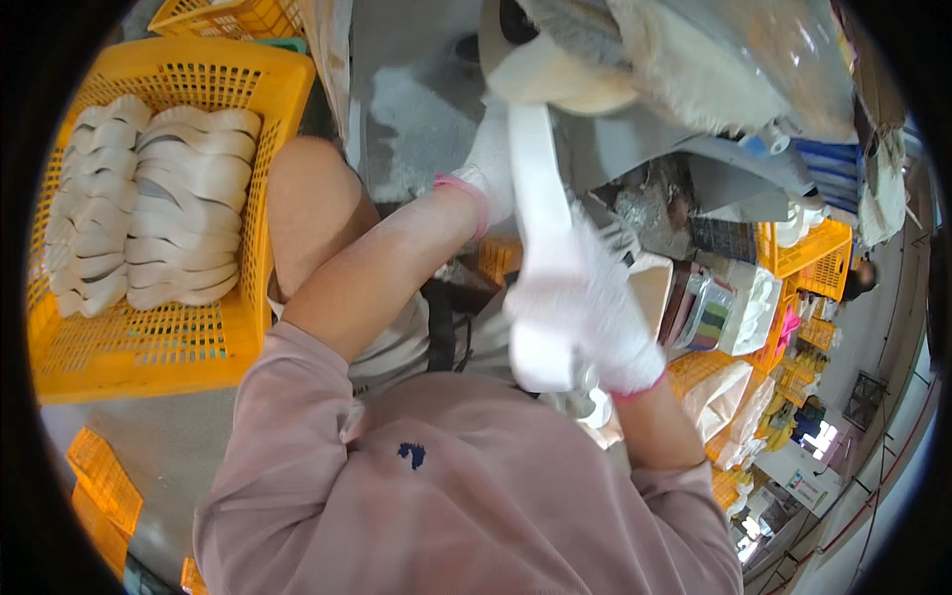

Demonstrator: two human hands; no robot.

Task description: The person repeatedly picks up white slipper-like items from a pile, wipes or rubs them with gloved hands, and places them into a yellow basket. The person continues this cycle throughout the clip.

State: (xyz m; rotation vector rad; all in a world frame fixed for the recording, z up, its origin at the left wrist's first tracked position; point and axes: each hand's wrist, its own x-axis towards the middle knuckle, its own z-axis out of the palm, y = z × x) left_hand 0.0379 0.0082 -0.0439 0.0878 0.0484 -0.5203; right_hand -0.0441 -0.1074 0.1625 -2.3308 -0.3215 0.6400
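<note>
A long white curved piece, shaped like a shoe sole (540, 188), stands lengthwise in front of me, blurred by motion. Wrapped around its near part is my right hand (600, 307), in a white knit glove with a pink cuff. My left hand (491, 164), gloved the same way, is closed at the far end of the sole; its fingertips are partly hidden. That far end meets the underside of a cream-coloured round buffing wheel (565, 77). To my left, two stacks of similar white wavy soles (188, 203) lie in a yellow plastic basket (253, 64).
Grey machine housing (734, 174) and cloudy plastic sheeting (783, 59) surround the wheel at the upper right. Yellow crates (808, 243) with white pieces stand farther right. More yellow crates (104, 481) sit on the floor at the lower left. My bent knee is beside the basket.
</note>
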